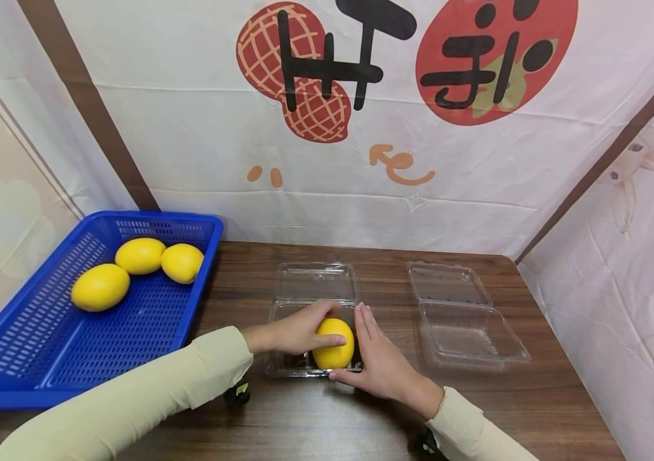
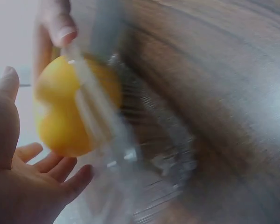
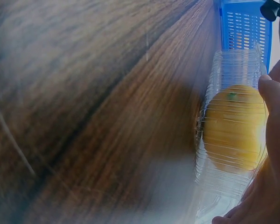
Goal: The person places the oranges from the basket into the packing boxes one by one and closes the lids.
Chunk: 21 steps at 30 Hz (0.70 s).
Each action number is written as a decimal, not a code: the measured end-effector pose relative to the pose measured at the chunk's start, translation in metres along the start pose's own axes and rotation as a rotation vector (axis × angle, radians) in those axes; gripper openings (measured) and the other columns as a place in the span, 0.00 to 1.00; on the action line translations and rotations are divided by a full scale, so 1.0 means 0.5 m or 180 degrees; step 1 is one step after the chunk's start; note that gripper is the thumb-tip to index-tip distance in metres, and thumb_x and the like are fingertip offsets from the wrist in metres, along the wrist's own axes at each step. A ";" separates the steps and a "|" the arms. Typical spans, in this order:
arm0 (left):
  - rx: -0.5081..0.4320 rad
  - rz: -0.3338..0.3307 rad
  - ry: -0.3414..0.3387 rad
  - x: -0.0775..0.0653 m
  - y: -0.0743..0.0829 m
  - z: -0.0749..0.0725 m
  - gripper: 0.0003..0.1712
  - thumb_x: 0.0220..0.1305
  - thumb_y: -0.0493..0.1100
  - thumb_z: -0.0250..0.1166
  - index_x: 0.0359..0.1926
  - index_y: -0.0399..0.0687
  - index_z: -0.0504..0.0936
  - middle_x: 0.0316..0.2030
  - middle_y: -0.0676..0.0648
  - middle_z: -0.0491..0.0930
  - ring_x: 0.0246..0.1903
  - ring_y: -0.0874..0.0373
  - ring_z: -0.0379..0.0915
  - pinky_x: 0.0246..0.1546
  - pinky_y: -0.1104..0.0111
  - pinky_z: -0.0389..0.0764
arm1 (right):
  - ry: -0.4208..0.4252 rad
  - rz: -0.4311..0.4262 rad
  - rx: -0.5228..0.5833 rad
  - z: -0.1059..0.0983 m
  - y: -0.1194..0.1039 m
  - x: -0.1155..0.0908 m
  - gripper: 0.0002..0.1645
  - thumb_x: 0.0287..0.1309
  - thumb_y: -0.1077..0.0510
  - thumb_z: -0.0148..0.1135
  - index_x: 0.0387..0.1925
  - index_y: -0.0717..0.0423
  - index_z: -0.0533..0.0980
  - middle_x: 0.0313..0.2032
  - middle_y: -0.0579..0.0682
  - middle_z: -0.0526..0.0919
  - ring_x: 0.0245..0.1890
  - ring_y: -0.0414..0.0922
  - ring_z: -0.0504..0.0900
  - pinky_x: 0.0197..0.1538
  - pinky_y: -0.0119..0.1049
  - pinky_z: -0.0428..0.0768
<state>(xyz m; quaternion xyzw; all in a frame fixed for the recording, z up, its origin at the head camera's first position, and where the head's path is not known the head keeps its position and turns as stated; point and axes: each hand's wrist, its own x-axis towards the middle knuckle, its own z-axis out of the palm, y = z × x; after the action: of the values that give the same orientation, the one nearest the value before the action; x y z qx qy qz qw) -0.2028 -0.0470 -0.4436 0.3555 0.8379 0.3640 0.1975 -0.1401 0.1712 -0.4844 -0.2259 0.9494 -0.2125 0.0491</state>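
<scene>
A lemon (image 1: pixel 335 349) lies in the right part of an open clear plastic clamshell box (image 1: pixel 286 370), its lid folded back. My left hand (image 1: pixel 298 330) reaches over the box, thumb across the lemon in the head view. The left wrist view shows that hand's fingers (image 2: pixel 51 172) loosely spread and the thumb apart from the lemon (image 2: pixel 67 112). My right hand (image 1: pixel 384 362) stands against the box's right side, fingers straight and together, thumb at the front rim. Through the ribbed wall, the right wrist view shows the lemon (image 3: pixel 235 130) beside the right thumb (image 3: pixel 275 95).
On the left, a blue basket (image 1: pixel 202 301) holds several lemons, among them one nearest me (image 1: pixel 100 287). A second open clear box (image 1: pixel 465 333) stands to the right on the brown wooden table (image 1: pixel 303 422). Printed cloth (image 1: pixel 188 141) hangs behind and at both sides.
</scene>
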 end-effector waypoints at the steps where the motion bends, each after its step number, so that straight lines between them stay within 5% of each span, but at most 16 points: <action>1: -0.0035 -0.0020 -0.0004 0.000 0.003 -0.005 0.41 0.73 0.53 0.63 0.72 0.28 0.60 0.65 0.31 0.68 0.64 0.41 0.69 0.65 0.49 0.70 | -0.0002 0.0001 -0.0002 0.000 0.000 0.000 0.75 0.55 0.19 0.57 0.79 0.65 0.38 0.80 0.63 0.38 0.79 0.55 0.43 0.71 0.54 0.63; 12: -0.0140 -0.0075 0.0059 -0.008 0.032 -0.051 0.38 0.75 0.54 0.60 0.73 0.33 0.60 0.65 0.34 0.70 0.66 0.40 0.67 0.66 0.48 0.69 | -0.0002 0.0006 -0.0030 0.000 -0.002 0.001 0.75 0.55 0.19 0.58 0.79 0.65 0.39 0.80 0.64 0.39 0.79 0.56 0.44 0.70 0.56 0.65; 21: -0.0024 0.0116 0.0112 -0.021 0.034 -0.069 0.34 0.76 0.50 0.60 0.70 0.30 0.65 0.62 0.33 0.72 0.62 0.38 0.71 0.63 0.48 0.73 | 0.0015 0.0012 -0.0041 -0.002 -0.005 0.000 0.75 0.55 0.20 0.60 0.79 0.66 0.40 0.79 0.65 0.40 0.78 0.57 0.45 0.69 0.56 0.65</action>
<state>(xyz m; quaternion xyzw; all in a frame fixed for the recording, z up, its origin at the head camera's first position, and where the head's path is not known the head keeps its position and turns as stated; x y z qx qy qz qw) -0.2082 -0.0626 -0.4074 0.3635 0.8332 0.3770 0.1774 -0.1392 0.1697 -0.4825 -0.2239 0.9513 -0.2069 0.0458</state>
